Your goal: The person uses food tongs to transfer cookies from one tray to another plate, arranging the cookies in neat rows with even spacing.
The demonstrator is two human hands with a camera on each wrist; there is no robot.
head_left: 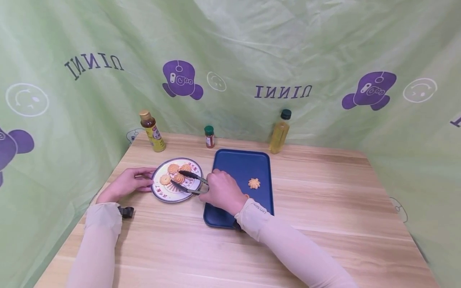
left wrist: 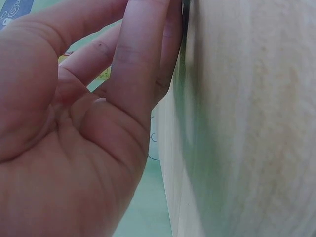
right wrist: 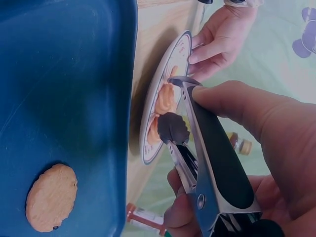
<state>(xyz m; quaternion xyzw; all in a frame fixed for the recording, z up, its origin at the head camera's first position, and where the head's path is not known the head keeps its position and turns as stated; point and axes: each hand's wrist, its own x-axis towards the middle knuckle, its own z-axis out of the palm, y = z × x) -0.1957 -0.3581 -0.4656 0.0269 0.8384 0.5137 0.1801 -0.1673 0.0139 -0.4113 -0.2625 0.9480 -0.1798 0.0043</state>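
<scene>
At the left stands a white plate (head_left: pixel 163 194) with a dark rim and printed pattern. Several swirled cookies (head_left: pixel 173 169) lie on it. My left hand (head_left: pixel 131 183) grips the plate's left rim between thumb and fingers; the left wrist view mostly shows its palm. My right hand (head_left: pixel 224 190) holds metal kitchen tongs (right wrist: pixel 217 148) with black grips and dark tips. The tong tips are spread apart over the plate, on either side of one cookie (head_left: pixel 179 179). Whether they touch it I cannot tell.
A blue tray (head_left: pixel 235 158) lies right of the plate, under my right wrist. It bears a flower-shaped cookie (head_left: pixel 254 183) and another cookie (right wrist: pixel 52 197), mostly hidden in the head view. Behind stand a brown sauce bottle (head_left: pixel 154 134), a green-capped spice jar (head_left: pixel 209 138) and an oil bottle (head_left: pixel 279 135).
</scene>
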